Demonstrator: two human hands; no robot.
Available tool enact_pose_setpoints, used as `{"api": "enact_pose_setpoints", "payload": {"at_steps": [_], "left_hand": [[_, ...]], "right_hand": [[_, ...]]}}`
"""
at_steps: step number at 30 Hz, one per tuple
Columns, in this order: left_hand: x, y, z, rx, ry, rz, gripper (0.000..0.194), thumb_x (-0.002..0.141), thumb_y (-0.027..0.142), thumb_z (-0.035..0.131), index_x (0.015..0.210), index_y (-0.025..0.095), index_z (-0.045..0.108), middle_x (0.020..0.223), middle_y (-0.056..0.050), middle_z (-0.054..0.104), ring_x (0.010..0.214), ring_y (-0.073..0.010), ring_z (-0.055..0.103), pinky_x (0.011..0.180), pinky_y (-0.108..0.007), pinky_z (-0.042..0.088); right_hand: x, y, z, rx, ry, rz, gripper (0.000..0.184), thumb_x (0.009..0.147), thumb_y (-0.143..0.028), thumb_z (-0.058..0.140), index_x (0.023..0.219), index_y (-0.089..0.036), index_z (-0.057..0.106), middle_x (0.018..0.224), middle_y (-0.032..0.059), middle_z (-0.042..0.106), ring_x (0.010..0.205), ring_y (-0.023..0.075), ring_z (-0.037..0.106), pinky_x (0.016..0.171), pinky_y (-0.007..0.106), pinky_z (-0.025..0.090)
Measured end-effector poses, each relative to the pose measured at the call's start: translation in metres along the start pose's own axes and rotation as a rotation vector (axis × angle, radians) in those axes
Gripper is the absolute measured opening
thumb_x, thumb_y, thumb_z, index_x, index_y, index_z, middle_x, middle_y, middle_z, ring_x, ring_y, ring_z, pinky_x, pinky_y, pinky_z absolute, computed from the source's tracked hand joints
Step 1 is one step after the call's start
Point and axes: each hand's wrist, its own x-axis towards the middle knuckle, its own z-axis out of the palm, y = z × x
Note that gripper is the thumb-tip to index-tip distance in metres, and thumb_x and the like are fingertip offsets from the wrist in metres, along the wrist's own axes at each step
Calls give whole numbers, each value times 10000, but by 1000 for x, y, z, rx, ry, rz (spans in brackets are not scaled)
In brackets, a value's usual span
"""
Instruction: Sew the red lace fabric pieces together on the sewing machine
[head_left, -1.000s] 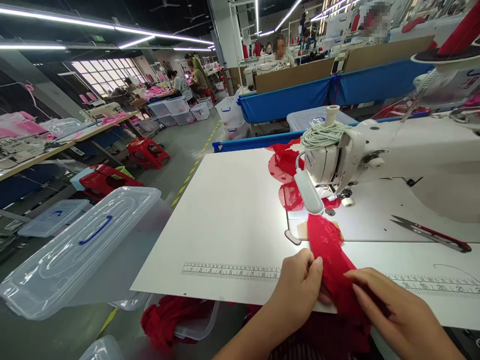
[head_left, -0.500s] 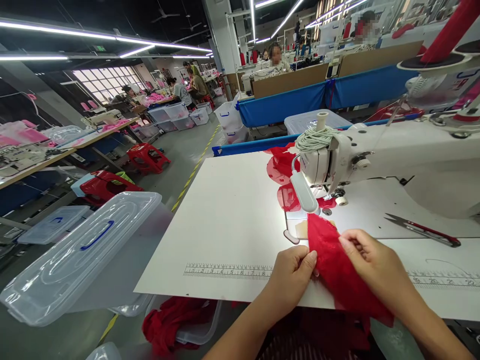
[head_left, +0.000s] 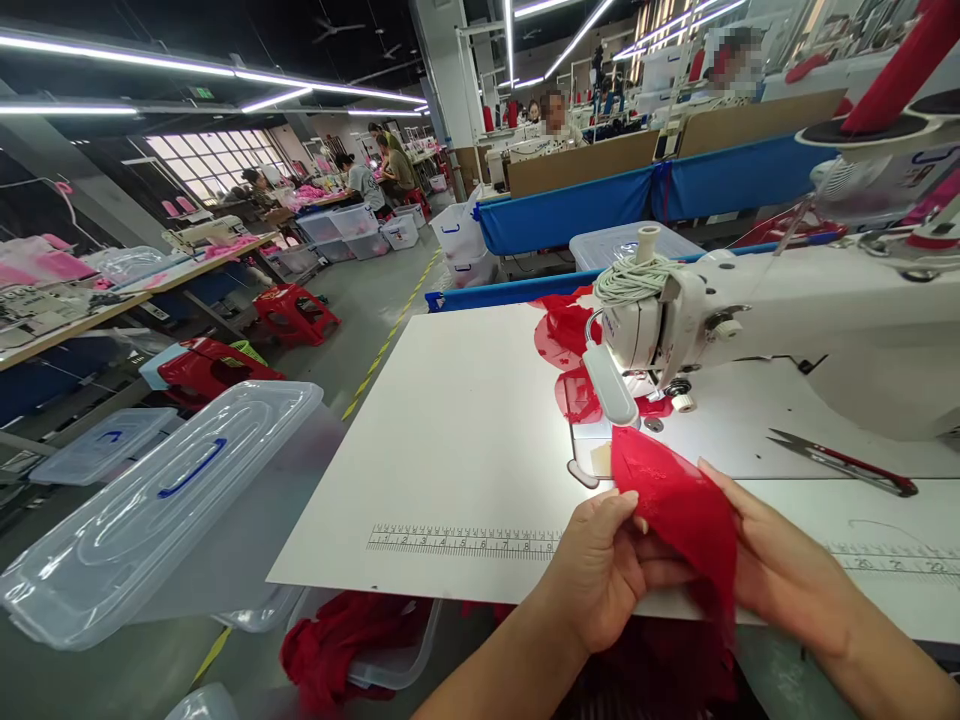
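Red fabric (head_left: 671, 490) is pinched by my left hand (head_left: 600, 570), thumb uppermost; my right hand (head_left: 780, 560) meets its other edge, fingers partly hidden, so I cannot tell whether that grip is closed. Its far end reaches the sewing machine (head_left: 817, 300) on the white desk (head_left: 457, 430), scissors (head_left: 844, 462) lying to the right.

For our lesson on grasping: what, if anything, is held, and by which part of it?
Red cloth: the left grip pinches its left edge; the right grip is at its right edge, hold hidden.
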Motion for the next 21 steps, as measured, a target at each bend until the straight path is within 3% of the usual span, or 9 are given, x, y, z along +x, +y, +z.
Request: {"api": "enact_pose_setpoints", "payload": {"at_steps": [2, 5, 9, 10, 12, 15, 18, 21], "left_hand": [[0, 0, -7, 165, -16, -42, 506, 627, 541, 843, 695, 166, 510, 765, -62, 656, 736, -205, 729, 742, -346, 620], [-2, 4, -20, 469, 17, -117, 424, 790, 533, 693, 713, 194, 450, 630, -18, 610, 622, -174, 709, 614, -273, 577], [-8, 22, -26, 1030, -19, -224, 257, 954, 358, 450, 741, 218, 424, 603, 1, 579, 472, -149, 595, 483, -266, 480], [-9, 27, -24, 1233, -7, -167, 278, 952, 327, 451, 699, 221, 407, 610, -4, 563, 485, -145, 570, 509, -282, 479], [-7, 35, -17, 1583, 78, 79, 331, 924, 286, 503, 640, 234, 341, 610, -1, 492, 557, -155, 529, 603, -322, 490], [9, 35, -4, 1734, 169, 429, 312, 900, 251, 546, 690, 251, 315, 725, -16, 486, 713, -202, 524, 752, -386, 505], [33, 25, -2, 1665, 203, 532, 338, 904, 351, 604, 728, 259, 330, 784, -22, 484, 729, -215, 501, 757, -410, 521], [50, 18, -10, 1650, 210, 506, 401, 862, 361, 665, 722, 264, 302, 723, 18, 407, 678, -192, 442, 751, -405, 528]], "right_hand": [[5, -8, -10, -25, 42, 22, 462, 641, -504, 910, 954, -232, 706, 853, 40, 773, 784, 235, 735, 689, 319, 630], [9, -9, -33, -236, 142, -58, 477, 635, -510, 920, 873, -239, 609, 740, -24, 699, 607, 142, 641, 565, 232, 550], [9, 4, -50, -631, 273, -198, 512, 654, -630, 795, 950, -249, 622, 803, 4, 688, 583, 174, 632, 504, 279, 506], [8, 7, -50, -741, 317, -254, 505, 661, -620, 753, 989, -252, 643, 801, 8, 688, 570, 177, 626, 503, 291, 498], [6, 11, -45, -939, 391, -383, 463, 675, -568, 665, 1019, -258, 674, 739, -1, 674, 509, 163, 583, 500, 298, 473], [3, 13, -33, -1099, 387, -477, 413, 687, -497, 573, 1015, -271, 684, 640, -19, 654, 445, 160, 532, 486, 303, 437], [3, 12, -27, -1225, 295, -439, 230, 738, -475, 529, 786, -277, 635, 529, -32, 591, 440, 169, 492, 459, 291, 372], [0, 11, -24, -1236, 223, -419, 343, 776, -515, 556, 578, -256, 447, 478, -26, 499, 463, 159, 425, 459, 286, 319]]}}
